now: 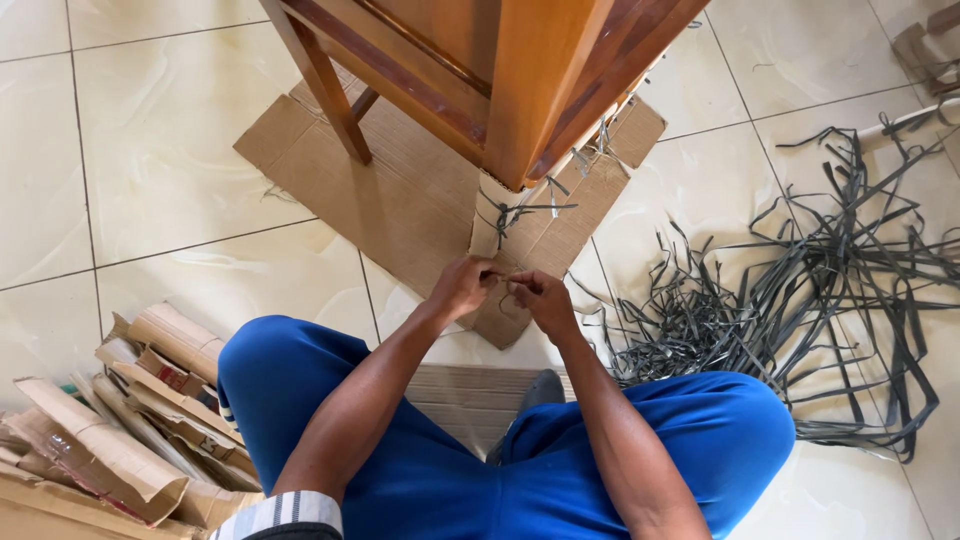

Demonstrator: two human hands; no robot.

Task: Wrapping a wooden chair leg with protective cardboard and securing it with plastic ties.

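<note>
A heap of torn cardboard scraps (120, 430) is seen far left of the wooden table (500, 80), low on the tiled floor (170, 170); the pieces are folded and crumpled over one another, and nothing is held inside them.

Under the table a flat cardboard sheet (400, 190) is spread on the floor, and one table leg (325, 85) is planted on it. Against the table's near corner post (530, 100) a cardboard wrap (545, 240) is folded up, and grey strap (520, 212) is tied across it just below the post.

Directly below that post the two hands are brought together. The left hand (462, 285) is clenched, its fingertips pinched on a thin strap end (500, 275) at the wrap's lower edge. The right hand (545, 297) is met with it fingertip to fingertip and is pinched on the same strap end; how much strap lies between the fingers cannot be told. Both forearms are stretched forward from knees clad in blue trousers (300, 380), and a strip of corrugated cardboard (460, 395) is seen between the knees.

To the right of the table a loose tangle of grey straps (800, 290) is scattered over the floor, well apart from the hands. More cardboard (925, 45) is glimpsed at the far upper right.
</note>
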